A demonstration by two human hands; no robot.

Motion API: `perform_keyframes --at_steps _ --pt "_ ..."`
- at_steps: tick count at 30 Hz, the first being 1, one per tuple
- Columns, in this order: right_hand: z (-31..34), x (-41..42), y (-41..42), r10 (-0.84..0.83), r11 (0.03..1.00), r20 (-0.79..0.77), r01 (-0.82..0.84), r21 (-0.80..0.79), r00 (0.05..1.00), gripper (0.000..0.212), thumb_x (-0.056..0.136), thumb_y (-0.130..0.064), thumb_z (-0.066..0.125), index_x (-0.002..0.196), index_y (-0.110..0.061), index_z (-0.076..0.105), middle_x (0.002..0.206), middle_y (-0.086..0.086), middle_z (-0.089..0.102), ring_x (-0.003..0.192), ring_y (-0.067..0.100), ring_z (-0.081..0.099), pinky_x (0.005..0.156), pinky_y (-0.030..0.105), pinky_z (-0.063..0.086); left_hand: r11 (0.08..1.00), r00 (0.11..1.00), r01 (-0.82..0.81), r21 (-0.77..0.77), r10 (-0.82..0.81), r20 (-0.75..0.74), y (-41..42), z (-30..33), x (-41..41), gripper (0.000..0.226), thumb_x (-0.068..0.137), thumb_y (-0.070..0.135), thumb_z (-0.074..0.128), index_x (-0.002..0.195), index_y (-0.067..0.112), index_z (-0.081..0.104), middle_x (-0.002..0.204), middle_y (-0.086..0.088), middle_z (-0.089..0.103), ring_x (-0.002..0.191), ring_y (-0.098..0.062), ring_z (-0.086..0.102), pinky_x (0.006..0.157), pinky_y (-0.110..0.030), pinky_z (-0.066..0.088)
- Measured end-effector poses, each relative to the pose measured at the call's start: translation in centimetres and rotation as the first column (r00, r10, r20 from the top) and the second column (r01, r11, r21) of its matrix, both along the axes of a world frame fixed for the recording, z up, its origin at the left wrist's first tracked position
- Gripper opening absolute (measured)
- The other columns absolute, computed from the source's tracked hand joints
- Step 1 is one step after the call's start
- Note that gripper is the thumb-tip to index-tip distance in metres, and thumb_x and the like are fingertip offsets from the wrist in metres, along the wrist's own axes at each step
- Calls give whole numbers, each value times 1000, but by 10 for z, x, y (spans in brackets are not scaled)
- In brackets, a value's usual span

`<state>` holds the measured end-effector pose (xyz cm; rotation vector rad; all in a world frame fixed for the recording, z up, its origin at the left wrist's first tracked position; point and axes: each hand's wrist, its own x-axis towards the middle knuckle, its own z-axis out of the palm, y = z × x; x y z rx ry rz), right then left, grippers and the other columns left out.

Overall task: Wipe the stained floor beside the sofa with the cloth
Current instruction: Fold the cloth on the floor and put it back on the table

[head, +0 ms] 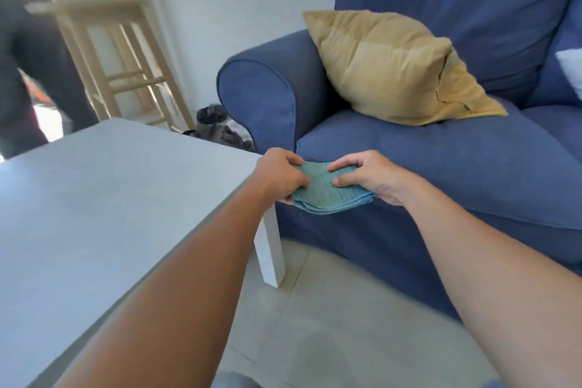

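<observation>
A folded teal cloth (327,192) is held in the air in front of the blue sofa (441,167), just off the corner of the white table. My left hand (282,176) grips its left edge and my right hand (368,175) pinches its right side, thumb and fingers on top. The pale tiled floor (330,324) lies below, between the table and the sofa; no stain is clearly visible on it.
A white low table (94,198) fills the left, its leg (269,255) standing close to the sofa front. A tan cushion (396,66) leans on the sofa arm. A wooden stool (104,50), a dark bundle (217,126) on the floor and a person's dark legs (19,72) are at the back left.
</observation>
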<state>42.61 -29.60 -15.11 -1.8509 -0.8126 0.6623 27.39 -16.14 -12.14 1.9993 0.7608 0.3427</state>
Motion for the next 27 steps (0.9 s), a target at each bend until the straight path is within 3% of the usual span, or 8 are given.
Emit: perform_keyframes --at_steps 2,9,12,14,17,21,24,27 --pt "22 -13 39 91 995 2 -91 50 996 27 75 0 81 96 -16 77 97 15 75 78 18 69 78 29 55 994 995 -97 51 96 19 22 26 -28 40 76 -2 74 114 11 70 88 -7 65 66 -22 63 41 -24 52" --pt "61 -122 165 463 882 107 -469 37 880 33 80 -5 80 112 -8 73 109 2 69 93 9 66 74 11 53 893 893 -449 43 450 -19 84 50 -170 22 77 -4 76 83 16 68 89 -5 62 80 -25 64 56 -32 61" --pt "55 -171 200 570 820 118 -572 -24 813 32 79 -4 81 111 -9 74 110 9 72 103 19 68 87 22 55 832 830 -553 39 555 -53 94 41 -224 22 76 -3 77 80 16 68 94 -9 65 88 -31 68 64 -38 63" --pt "48 -197 216 618 785 142 -616 -59 774 32 78 -5 82 109 -11 75 109 7 71 102 17 67 81 20 53 804 801 -594 35 595 -70 97 36 -252 21 76 -4 77 85 14 69 95 -10 65 89 -32 68 66 -40 63" --pt "41 -223 227 670 742 142 -660 -114 729 37 76 -5 83 112 -10 74 110 2 68 98 11 63 76 15 48 783 772 -621 36 619 -147 101 30 -277 24 78 -1 78 97 11 71 95 -9 63 80 -26 64 60 -34 61" --pt "40 -233 231 687 727 166 -662 -185 708 38 74 -10 86 111 -14 74 117 6 66 105 17 62 91 27 52 794 765 -603 81 604 -224 108 28 -290 21 80 8 80 97 14 69 92 -6 60 74 -19 59 49 -26 56" --pt "45 -230 229 680 733 296 -633 -248 671 32 78 -24 84 108 -25 76 114 -3 63 104 16 58 79 26 46 795 751 -513 323 598 -279 119 21 -288 18 85 24 70 102 18 73 110 -6 56 82 -20 61 65 -33 61" --pt "48 -231 224 591 797 474 -563 -220 652 17 84 -33 75 99 -27 80 112 -5 71 94 10 59 78 27 43 711 719 -415 567 638 -274 128 15 -288 28 87 36 61 108 22 72 125 -4 44 98 -22 57 86 -42 56"
